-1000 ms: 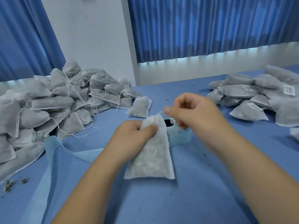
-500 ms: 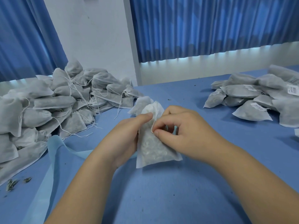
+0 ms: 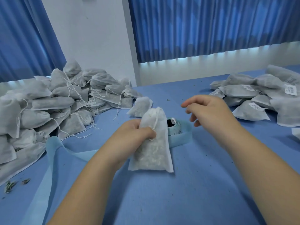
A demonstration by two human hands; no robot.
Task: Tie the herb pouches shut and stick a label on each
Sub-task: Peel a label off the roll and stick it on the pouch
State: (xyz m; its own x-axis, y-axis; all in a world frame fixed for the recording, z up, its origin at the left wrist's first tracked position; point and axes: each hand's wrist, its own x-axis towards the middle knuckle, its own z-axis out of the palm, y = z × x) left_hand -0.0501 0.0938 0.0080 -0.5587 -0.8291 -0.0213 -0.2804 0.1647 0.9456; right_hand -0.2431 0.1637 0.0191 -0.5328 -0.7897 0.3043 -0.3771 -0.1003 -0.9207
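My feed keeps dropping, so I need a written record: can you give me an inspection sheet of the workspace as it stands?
Surface: blue table, speckled with herb crumbs.
Job's things: pouch held upright, string hanging down its front, no label visible; label roll behind it; unlabelled pile at left with loose strings; labelled pile at right.
Clutter: pale blue strip trailing from the roll; spilled herbs near left edge.
Hands: left hand grips the pouch; right hand open, holding nothing, raised near the roll.
Cables: nothing seen.
Surroundings: blue curtains, white wall.
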